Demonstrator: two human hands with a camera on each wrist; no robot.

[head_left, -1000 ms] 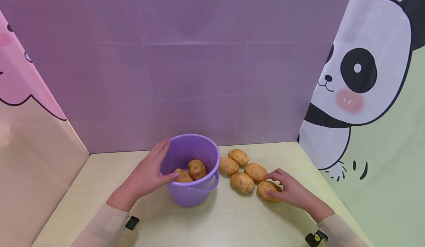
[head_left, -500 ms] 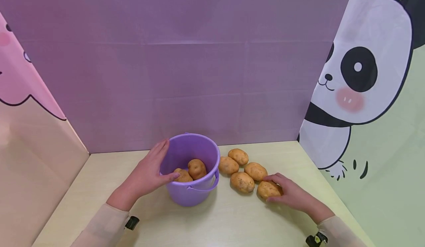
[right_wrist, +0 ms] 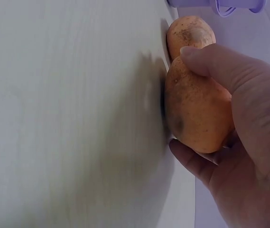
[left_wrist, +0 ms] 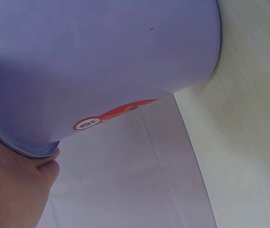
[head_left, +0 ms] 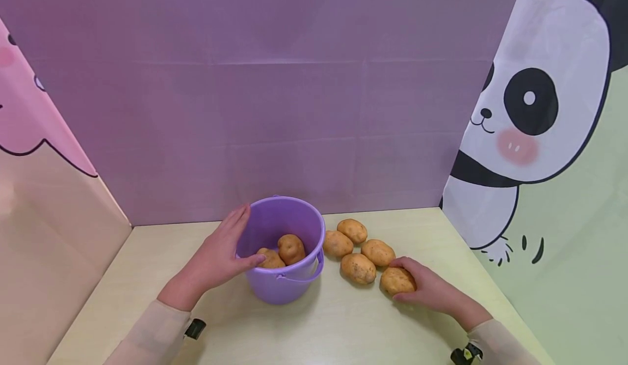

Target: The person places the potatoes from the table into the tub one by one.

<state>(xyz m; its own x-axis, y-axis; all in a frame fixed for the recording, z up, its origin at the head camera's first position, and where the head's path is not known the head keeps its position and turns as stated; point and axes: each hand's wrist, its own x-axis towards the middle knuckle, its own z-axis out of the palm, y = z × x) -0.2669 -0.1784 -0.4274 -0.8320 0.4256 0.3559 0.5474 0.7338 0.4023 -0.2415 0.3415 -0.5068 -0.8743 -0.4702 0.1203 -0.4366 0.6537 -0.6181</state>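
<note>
A purple bucket (head_left: 282,286) stands on the table with two potatoes (head_left: 291,249) visible inside. My left hand (head_left: 216,259) holds the bucket at its left rim, thumb lapping over the front edge and fingers along the side. In the left wrist view part of that hand (left_wrist: 13,180) shows against the rim. My right hand (head_left: 432,287) grips a potato (head_left: 397,281), thumb on the near side and fingers on the far side. The right wrist view shows this potato (right_wrist: 199,109) close by the tabletop, its right part hidden in the palm.
Several other potatoes lie between bucket and right hand, the closest being a potato (head_left: 358,268) and another (head_left: 378,253). The bucket's handle (head_left: 304,278) hangs down at its front right. A purple backdrop (head_left: 294,109) closes the rear of the table (head_left: 338,332); printed panels flank both sides.
My right hand has closed its thumb and fingers around the nearest potato, which stays in about the same place. The left hand and bucket hold still.
</note>
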